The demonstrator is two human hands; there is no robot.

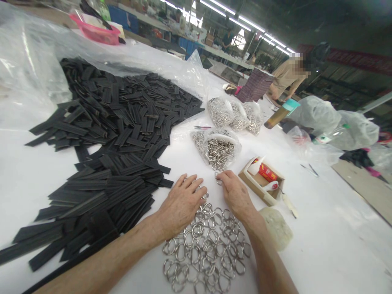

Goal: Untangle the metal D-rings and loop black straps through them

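My left hand (183, 204) lies palm down with fingers spread, over the top edge of a spread of metal D-rings (211, 245); a few rings show beside its fingertips. To its right, my right hand (235, 194) pinches a single D-ring (218, 179) between thumb and fingers. Just beyond it, an opened clear plastic bag (202, 143) spills more D-rings (220, 151) towards me. Left of my left hand lies a large heap of short black strips (122, 114), with longer-looking ones nearer me.
Three tied bags of rings (220, 112) stand behind the opened one. At right are a small cardboard box (260, 183) holding a red packet, a pale lump (277, 228), and a bottle (281, 113). A pink basket (98, 32) sits far left; a person (286, 77) stands across the table.
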